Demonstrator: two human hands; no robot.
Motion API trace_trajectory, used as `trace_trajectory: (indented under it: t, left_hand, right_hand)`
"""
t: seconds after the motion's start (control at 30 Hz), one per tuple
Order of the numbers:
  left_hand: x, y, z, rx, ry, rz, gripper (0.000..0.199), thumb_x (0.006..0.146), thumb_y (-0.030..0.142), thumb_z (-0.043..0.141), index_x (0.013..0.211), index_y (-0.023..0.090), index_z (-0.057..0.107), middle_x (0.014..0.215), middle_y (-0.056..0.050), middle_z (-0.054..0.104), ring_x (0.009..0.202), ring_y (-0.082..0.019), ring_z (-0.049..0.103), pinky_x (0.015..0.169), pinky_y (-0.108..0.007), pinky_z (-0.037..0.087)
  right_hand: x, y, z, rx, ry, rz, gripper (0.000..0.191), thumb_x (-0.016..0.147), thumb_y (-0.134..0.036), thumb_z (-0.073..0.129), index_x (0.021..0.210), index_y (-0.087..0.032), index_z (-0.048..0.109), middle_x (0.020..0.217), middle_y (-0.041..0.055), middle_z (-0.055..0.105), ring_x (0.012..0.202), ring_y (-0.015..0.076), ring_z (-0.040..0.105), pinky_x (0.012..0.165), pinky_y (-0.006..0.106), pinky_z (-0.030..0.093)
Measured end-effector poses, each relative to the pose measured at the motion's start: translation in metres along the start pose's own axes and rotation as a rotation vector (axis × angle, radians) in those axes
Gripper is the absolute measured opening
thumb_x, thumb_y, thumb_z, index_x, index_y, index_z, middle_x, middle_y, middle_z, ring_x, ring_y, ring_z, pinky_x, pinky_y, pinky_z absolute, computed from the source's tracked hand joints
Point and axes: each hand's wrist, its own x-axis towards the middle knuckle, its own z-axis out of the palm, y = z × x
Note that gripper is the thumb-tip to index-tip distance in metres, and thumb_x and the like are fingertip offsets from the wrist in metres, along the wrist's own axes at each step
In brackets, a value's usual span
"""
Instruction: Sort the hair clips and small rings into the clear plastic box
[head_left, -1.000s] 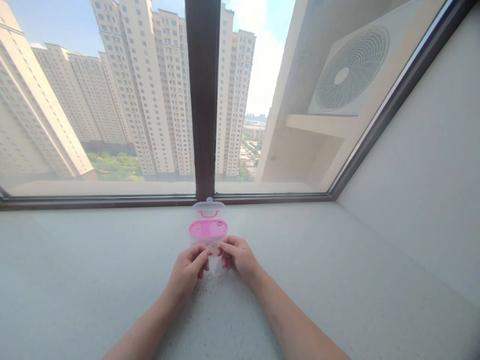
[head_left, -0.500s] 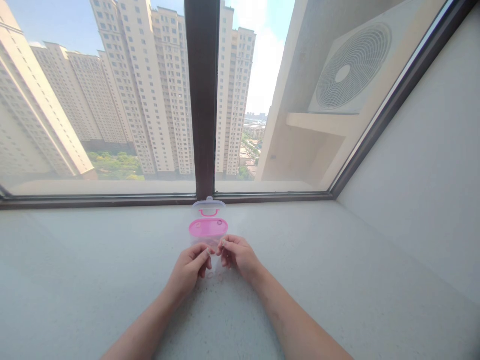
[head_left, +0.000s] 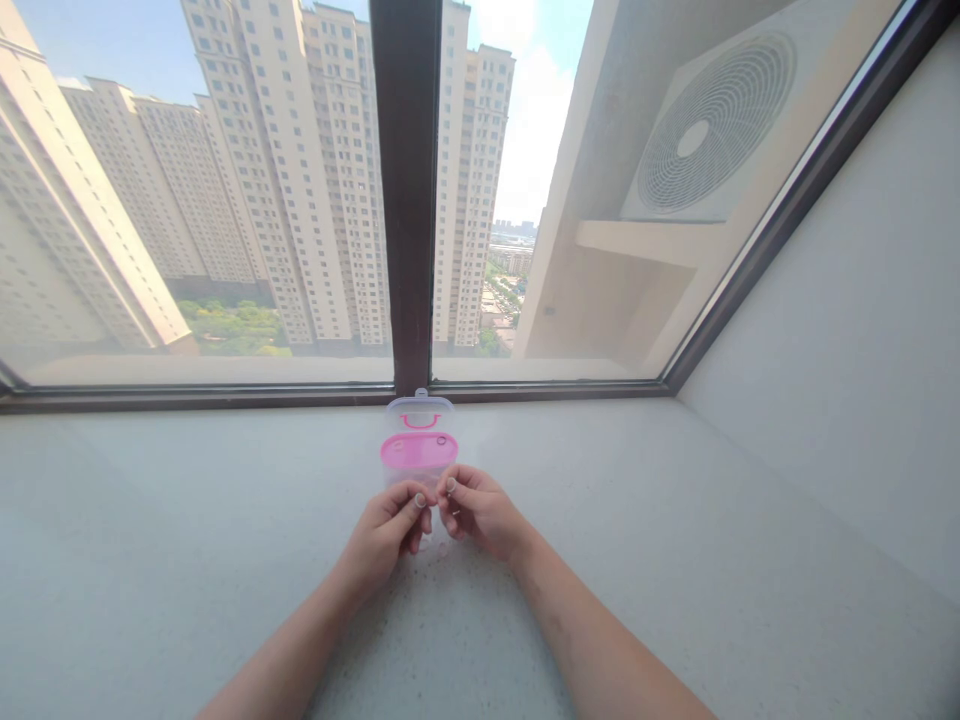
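Note:
Both my hands are close together over the sill, in front of a clear box with a pink inner tray (head_left: 418,451). My left hand (head_left: 396,520) pinches thumb against forefinger on something small and pale, too small to name. Fingertips nearly touching it, my right hand (head_left: 474,508) is also pinched on a tiny pale item I cannot make out. Two small rings rest on the pink tray, a dark one (head_left: 442,440) at its right end. Just below my fingers, small ring-like pieces (head_left: 442,549) lie on the sill. My hands partly hide the box's front.
The box's clear lid (head_left: 420,407) with a pink handle stands open against the dark window frame (head_left: 411,200). The pale speckled sill (head_left: 187,540) spreads to both sides, with a white wall (head_left: 847,330) at right.
My two hands have come slightly closer together, still pinched. The view has shifted slightly; the box and its open lid stay in place.

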Motion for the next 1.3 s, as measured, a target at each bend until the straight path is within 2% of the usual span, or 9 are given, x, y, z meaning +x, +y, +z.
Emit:
trace_trajectory:
  t: [0.33, 0.67, 1.3]
  left_hand:
    - [0.0004, -0.0003, -0.0013, -0.022, -0.010, 0.016, 0.029, 0.083, 0.045, 0.059, 0.078, 0.016, 0.057, 0.059, 0.004, 0.055, 0.041, -0.006, 0.044, 0.040, -0.017, 0.028]
    - [-0.0010, 0.0027, -0.0004, -0.038, 0.015, -0.022, 0.030, 0.079, 0.046, 0.063, 0.077, 0.016, 0.057, 0.059, 0.004, 0.056, 0.041, -0.006, 0.043, 0.041, -0.017, 0.027]
    - [-0.0010, 0.0041, -0.0004, -0.044, 0.032, -0.010, 0.026, 0.077, 0.042, 0.066, 0.079, 0.017, 0.057, 0.061, 0.004, 0.055, 0.042, -0.006, 0.043, 0.041, -0.018, 0.027]
  right_hand:
    - [-0.0011, 0.0012, -0.0003, -0.023, -0.008, 0.033, 0.028, 0.076, -0.040, 0.070, 0.081, -0.015, 0.058, 0.064, -0.0018, 0.056, 0.047, 0.0073, 0.051, 0.040, 0.018, 0.032]
    - [-0.0016, 0.0004, 0.0009, -0.043, -0.001, 0.032, 0.029, 0.074, -0.041, 0.071, 0.080, -0.016, 0.058, 0.064, -0.0019, 0.056, 0.047, 0.0075, 0.051, 0.041, 0.018, 0.033]
    - [-0.0001, 0.0026, 0.0000, -0.044, -0.003, 0.021, 0.022, 0.072, -0.031, 0.072, 0.081, -0.017, 0.057, 0.069, -0.0008, 0.058, 0.048, 0.0078, 0.051, 0.040, 0.018, 0.034]
